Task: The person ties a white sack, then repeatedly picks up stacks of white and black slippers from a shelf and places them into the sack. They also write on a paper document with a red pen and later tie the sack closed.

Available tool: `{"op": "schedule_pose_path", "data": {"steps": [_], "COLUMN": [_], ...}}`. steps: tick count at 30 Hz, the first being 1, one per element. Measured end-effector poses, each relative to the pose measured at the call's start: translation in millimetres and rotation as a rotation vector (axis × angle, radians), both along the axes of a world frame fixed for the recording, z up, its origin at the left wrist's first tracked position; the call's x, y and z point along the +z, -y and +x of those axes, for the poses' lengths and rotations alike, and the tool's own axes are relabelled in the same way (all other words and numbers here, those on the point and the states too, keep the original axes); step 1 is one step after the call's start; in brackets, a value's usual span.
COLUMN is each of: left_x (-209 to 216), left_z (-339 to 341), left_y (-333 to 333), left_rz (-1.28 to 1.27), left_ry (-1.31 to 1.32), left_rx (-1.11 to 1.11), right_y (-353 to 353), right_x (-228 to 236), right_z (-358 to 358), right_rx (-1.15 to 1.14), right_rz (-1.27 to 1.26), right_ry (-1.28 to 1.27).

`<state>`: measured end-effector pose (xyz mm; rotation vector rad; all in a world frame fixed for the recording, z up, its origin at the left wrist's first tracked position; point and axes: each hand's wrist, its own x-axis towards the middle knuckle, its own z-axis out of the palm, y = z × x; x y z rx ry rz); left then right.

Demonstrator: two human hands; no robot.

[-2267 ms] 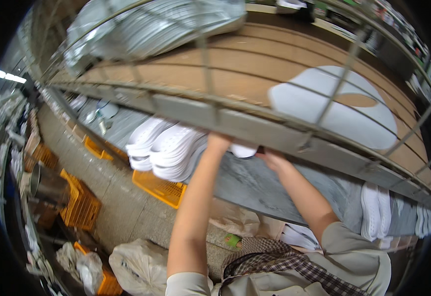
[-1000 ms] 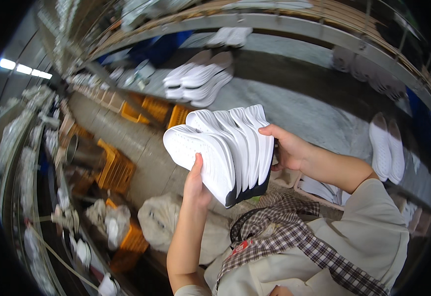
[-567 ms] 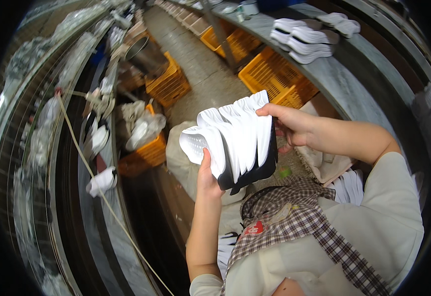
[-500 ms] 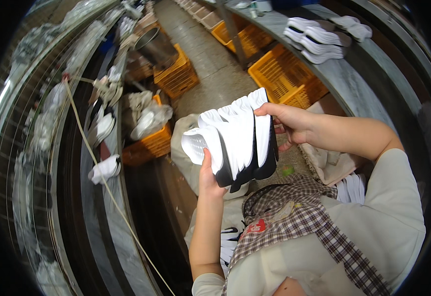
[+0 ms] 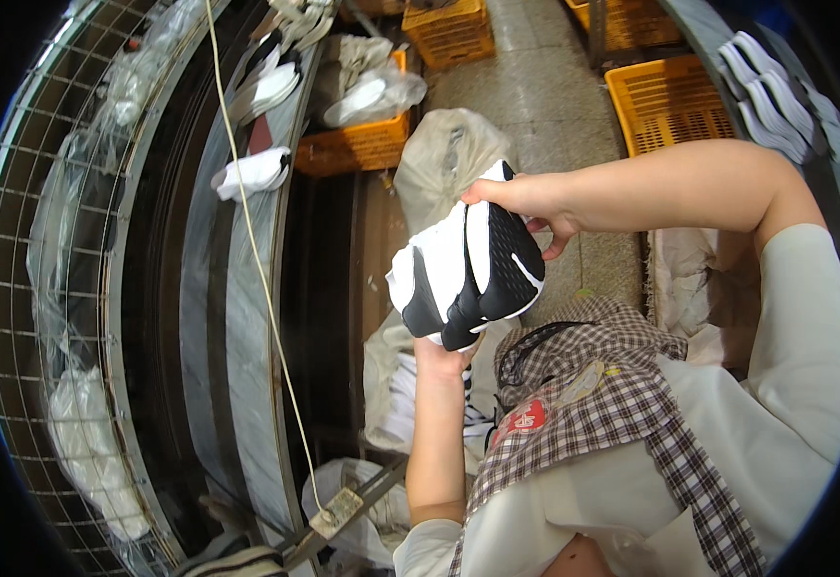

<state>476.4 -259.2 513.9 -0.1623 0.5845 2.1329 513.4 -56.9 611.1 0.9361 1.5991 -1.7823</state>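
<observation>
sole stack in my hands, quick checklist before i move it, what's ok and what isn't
1. Right hand on the sole stack: ok, thumb over its upper end.
2. Left hand supporting the lower end: ok, though its fingers are mostly hidden.
3. Pieces squared up: not ok, they fan apart with uneven edges.
4. Stack apart from the hanging cord: ok, the cord hangs off to the left.
5. Left shelf free of things: not ok, a white bundle lies on it.
6. Piece count: cannot tell, they overlap.
</observation>
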Motion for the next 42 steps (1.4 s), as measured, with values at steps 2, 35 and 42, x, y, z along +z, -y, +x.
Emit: {"op": "schedule_pose_path", "data": {"steps": [2,35,42], "left_x": [-3.8,-5.1,8.4], "left_z": [7.0,39.0,33.1], "left_y": [9.5,104.3,111.8], "left_rz": [-0.092,-0.520,-0.549], "left_ry": [0.140,-0.469,-0.609], "left_rx": [0.064,0.740,0.720], "right_y": [5.7,44.8,45.1], "right_x": [-4.8,-69.0,-70.5], "right_z": [-13.4,-12.9,-4.7], "right_rx": [0.072,0.223,0.242], "right_rz": [0.038,-0.252,-0.114], "right_ry": [0.036,-0.871,-1.024]}}
